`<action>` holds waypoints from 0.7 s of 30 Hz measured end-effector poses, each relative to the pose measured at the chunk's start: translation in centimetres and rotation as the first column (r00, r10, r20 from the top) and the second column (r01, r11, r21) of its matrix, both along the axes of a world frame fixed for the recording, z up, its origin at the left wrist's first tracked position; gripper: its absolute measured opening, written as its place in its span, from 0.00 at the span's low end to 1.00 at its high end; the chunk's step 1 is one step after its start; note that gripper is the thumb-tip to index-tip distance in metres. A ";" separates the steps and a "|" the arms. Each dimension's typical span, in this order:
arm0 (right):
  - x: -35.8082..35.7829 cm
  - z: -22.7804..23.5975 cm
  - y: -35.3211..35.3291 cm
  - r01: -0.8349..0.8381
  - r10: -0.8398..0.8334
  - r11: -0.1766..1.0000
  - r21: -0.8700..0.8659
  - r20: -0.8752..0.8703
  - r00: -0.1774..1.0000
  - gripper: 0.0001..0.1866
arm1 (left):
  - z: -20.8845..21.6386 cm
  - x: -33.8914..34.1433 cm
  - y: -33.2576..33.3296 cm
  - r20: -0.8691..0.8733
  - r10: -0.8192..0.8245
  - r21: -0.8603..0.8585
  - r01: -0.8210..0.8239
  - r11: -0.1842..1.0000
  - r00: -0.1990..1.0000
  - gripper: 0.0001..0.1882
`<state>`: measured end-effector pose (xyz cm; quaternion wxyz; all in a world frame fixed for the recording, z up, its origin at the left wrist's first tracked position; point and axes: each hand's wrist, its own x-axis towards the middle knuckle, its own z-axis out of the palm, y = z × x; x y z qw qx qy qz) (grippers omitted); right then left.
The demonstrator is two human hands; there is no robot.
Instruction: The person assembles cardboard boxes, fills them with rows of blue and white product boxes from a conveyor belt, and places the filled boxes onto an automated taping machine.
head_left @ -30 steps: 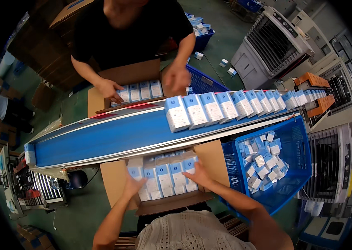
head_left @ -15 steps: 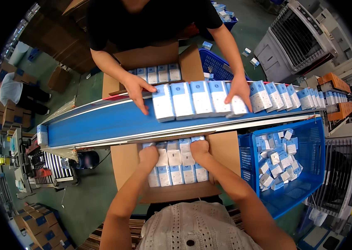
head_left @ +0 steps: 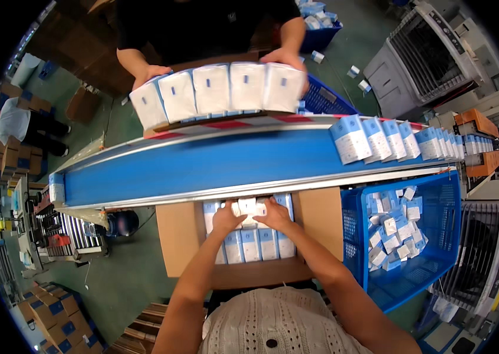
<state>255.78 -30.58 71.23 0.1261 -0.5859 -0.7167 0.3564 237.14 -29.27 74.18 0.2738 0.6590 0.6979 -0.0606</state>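
Note:
My left hand [head_left: 226,217] and my right hand [head_left: 273,215] lie side by side on the white and blue boxes [head_left: 250,244] packed in rows in an open cardboard carton [head_left: 182,241] below the blue conveyor belt [head_left: 214,166]. Both hands press flat on the boxes at the carton's far side, fingers spread, gripping nothing. Across the belt a person in black holds a row of several white boxes [head_left: 221,88] between both hands, lifted clear of the belt. More boxes [head_left: 396,139] ride on the belt at the right.
A blue plastic crate [head_left: 432,271] with several loose small boxes stands right of the carton. Grey machines [head_left: 424,50] stand at the back right, a roller stand [head_left: 63,233] at the left. Stacked cartons [head_left: 54,312] sit at the lower left.
The person opposite has lifted a row of boxes off the belt and raised it. My hands have closed in together on the boxes at the carton's far side.

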 end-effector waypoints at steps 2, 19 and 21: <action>-0.4 1.5 1.2 -0.001 0.002 1.000 0.023 -0.060 0.998 0.24 | 0.4 -2.3 0.2 0.132 0.002 0.066 -0.011 0.998 0.991 0.34; 3.5 1.6 -0.7 0.072 -0.175 0.965 -0.254 -0.411 0.894 0.42 | 0.2 -3.3 -1.5 0.224 0.250 -0.297 -0.178 0.938 0.942 0.44; 2.1 2.0 -1.1 0.171 -0.254 0.948 -0.267 -0.317 0.914 0.43 | 0.0 -2.0 -2.0 0.148 0.314 -0.220 -0.279 0.935 0.938 0.42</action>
